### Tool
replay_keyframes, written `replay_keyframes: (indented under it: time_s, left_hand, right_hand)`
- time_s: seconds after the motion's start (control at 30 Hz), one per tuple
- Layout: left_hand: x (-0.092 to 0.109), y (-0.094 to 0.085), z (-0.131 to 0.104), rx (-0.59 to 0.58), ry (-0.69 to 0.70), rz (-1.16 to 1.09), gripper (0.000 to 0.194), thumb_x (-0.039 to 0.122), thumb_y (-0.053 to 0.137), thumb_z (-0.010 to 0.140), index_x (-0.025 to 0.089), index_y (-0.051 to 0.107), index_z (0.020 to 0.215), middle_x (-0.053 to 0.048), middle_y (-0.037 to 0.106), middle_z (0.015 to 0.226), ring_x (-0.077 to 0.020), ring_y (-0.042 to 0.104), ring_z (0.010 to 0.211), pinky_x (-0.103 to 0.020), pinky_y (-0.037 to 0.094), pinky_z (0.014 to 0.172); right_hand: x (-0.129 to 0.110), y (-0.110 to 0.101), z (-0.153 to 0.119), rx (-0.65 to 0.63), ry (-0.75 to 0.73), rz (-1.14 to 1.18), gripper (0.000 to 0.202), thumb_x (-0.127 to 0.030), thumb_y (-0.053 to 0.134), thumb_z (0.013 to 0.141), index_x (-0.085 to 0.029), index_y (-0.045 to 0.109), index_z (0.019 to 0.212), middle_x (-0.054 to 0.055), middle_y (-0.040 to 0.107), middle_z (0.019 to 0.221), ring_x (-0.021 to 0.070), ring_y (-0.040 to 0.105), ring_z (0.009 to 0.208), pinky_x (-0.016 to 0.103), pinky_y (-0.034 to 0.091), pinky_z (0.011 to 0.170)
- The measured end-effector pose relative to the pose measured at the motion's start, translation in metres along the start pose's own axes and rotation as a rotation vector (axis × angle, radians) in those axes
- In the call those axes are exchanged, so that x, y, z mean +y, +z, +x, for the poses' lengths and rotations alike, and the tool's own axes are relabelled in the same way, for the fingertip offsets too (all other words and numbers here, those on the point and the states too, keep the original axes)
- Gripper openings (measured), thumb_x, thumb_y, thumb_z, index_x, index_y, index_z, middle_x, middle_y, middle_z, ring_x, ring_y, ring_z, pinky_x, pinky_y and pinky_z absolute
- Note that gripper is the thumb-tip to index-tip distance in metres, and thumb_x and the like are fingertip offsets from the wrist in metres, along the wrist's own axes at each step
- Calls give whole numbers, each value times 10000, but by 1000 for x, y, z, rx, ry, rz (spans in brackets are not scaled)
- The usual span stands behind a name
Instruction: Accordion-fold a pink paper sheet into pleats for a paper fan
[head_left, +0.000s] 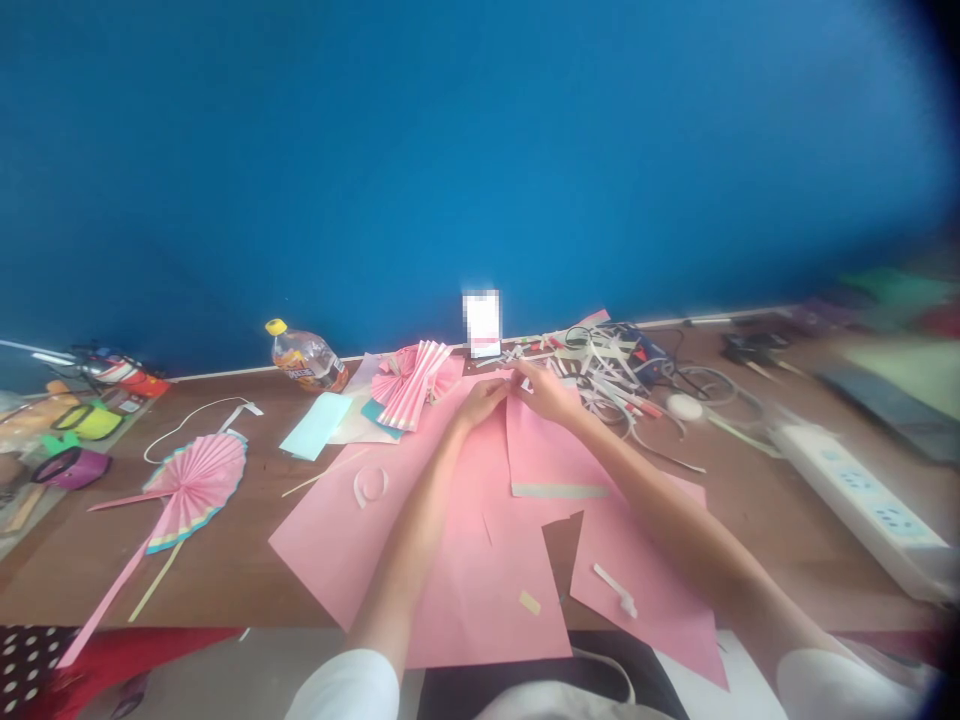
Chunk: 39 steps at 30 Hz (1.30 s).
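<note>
My left hand (481, 403) and my right hand (547, 393) meet at the far corner of a smaller pink paper sheet (551, 450), with the fingers of both pinched on its edge. A pale strip (559, 491) runs along this sheet's near edge. Beneath it lies a large pink paper sheet (495, 600), bearing a curled white strip (371, 486) and a small cream scrap (530, 602). Another pink piece (645, 590) lies under my right forearm with a white strip on it. My fingertips are small and partly hidden.
A pleated pink fan (199, 480) lies at the left, and folded pink paper (416, 385) sits behind my left hand. A bottle (307, 358) and a lit screen (482, 325) stand near the wall. Paper strips (607, 370) heap up right of my hands, before a power strip (862, 500).
</note>
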<state>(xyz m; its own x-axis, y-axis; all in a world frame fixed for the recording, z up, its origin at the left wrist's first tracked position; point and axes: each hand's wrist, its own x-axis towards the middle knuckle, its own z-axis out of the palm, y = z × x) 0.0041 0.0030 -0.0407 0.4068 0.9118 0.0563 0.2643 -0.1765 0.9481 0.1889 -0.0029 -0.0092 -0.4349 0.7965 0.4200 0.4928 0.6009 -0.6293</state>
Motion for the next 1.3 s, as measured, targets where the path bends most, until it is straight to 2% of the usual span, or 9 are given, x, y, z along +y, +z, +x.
replay_keyframes:
  time_s: [0.13, 0.33, 0.7, 1.0, 1.3]
  left_hand:
    - [1, -1, -1, 32, 7, -10, 419, 525, 522, 868, 128, 645, 817, -25, 609, 780, -158, 532, 771, -274, 413, 742]
    - [0, -4, 0, 104, 53, -12, 300, 394, 507, 868, 131, 600, 756, -3, 563, 741, -129, 482, 727, -250, 388, 701]
    - [1, -1, 1, 65, 19, 39, 239, 269, 499, 819, 139, 695, 865, -41, 663, 817, -194, 573, 865, -306, 444, 828]
    - [-14, 0, 5, 23, 28, 53, 229, 266, 499, 819, 144, 682, 885, -25, 650, 836, -156, 561, 783, -270, 439, 727]
    - [-13, 0, 4, 18, 53, 81, 248, 265, 493, 823, 144, 691, 909, -24, 653, 820, -145, 543, 741, -264, 428, 692]
  right_hand:
    - [-3, -2, 1, -15, -41, 9, 440, -109, 483, 829, -192, 577, 1251, 51, 636, 878, 195, 590, 836, 298, 460, 753]
    - [-1, -3, 2, 3, -23, 36, 433, -102, 463, 847, -203, 573, 1254, 49, 644, 883, 186, 593, 817, 288, 455, 738]
    - [-6, 8, -1, 43, -24, -100, 440, -62, 456, 829, -209, 588, 1222, 76, 649, 936, 229, 586, 907, 326, 450, 798]
    - [-8, 9, 0, 29, 34, -153, 431, -80, 456, 851, -187, 565, 1255, 84, 662, 943, 233, 589, 906, 320, 448, 783]
    - [-2, 14, -1, 56, 17, -159, 453, -89, 455, 856, -194, 537, 1289, 81, 663, 931, 231, 586, 900, 323, 449, 763]
